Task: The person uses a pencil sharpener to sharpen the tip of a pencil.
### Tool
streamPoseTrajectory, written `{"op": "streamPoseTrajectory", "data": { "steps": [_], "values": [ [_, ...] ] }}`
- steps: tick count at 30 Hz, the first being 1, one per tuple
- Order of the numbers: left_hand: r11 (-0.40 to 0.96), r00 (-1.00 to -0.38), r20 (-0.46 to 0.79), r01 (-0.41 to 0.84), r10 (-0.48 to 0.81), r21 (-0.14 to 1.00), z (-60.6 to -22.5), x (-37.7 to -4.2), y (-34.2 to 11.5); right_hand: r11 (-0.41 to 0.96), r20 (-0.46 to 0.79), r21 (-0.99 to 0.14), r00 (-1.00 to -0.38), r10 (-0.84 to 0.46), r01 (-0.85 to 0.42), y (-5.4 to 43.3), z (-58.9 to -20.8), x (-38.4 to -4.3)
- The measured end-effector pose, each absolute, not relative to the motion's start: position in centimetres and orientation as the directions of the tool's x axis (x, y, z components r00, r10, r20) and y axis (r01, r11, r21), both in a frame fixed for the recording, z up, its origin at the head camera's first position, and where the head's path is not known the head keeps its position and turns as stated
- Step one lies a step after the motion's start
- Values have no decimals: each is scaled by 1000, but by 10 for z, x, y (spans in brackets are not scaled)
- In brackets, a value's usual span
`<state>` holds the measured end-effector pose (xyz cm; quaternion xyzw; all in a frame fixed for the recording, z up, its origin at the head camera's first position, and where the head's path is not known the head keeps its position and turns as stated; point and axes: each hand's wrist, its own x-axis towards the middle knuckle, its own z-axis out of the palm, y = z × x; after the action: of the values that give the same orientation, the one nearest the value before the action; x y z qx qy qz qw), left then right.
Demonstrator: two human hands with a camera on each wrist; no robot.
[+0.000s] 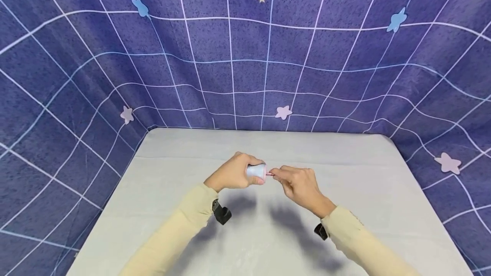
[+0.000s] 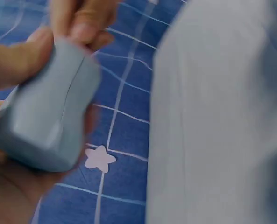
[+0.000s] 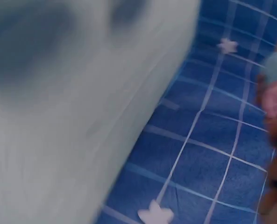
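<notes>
My left hand (image 1: 235, 172) grips a light-blue, waisted pencil sharpener (image 1: 255, 171) above the table, its pink end facing right. In the left wrist view the blue body (image 2: 49, 107) lies between thumb and fingers, with a seam along it. A thin reddish pencil (image 1: 270, 174) meets the pink end. My right hand (image 1: 301, 183) pinches that pencil close to the sharpener, and its fingertips cover most of the length. At the right edge of the right wrist view, the pink end (image 3: 274, 97) appears blurred and partly cut off. How deep the pencil sits is hidden.
A white-covered table (image 1: 184, 148) stretches under both hands. Behind it and at both sides hangs a dark-blue curtain (image 1: 245, 71) with grid lines and stars. Black wrist cameras, one of them the left camera (image 1: 221, 212), are strapped at the sleeves.
</notes>
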<state>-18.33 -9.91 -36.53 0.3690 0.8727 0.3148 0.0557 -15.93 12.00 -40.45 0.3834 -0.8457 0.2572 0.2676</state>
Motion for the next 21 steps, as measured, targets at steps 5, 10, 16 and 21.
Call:
{"op": "streamPoseTrajectory", "data": {
  "steps": [5,10,16,21],
  "values": [
    [564,-594,312,803,741,191,-369,-171,-93,449,194,-783,-854,-483,-431,123,-393,-161],
    [587,-601,339,794,723,156,-379,-167,-94,537,170,-701,-841,-514,-470,127,-390,-163],
    [611,-724,247,681,644,404,-383,-171,-98,553,496,-447,-709,-501,-704,127,-404,-162],
    [525,-760,213,595,614,608,-376,-179,-104,558,743,-107,-440,-505,-823,129,-411,-165]
  ]
}}
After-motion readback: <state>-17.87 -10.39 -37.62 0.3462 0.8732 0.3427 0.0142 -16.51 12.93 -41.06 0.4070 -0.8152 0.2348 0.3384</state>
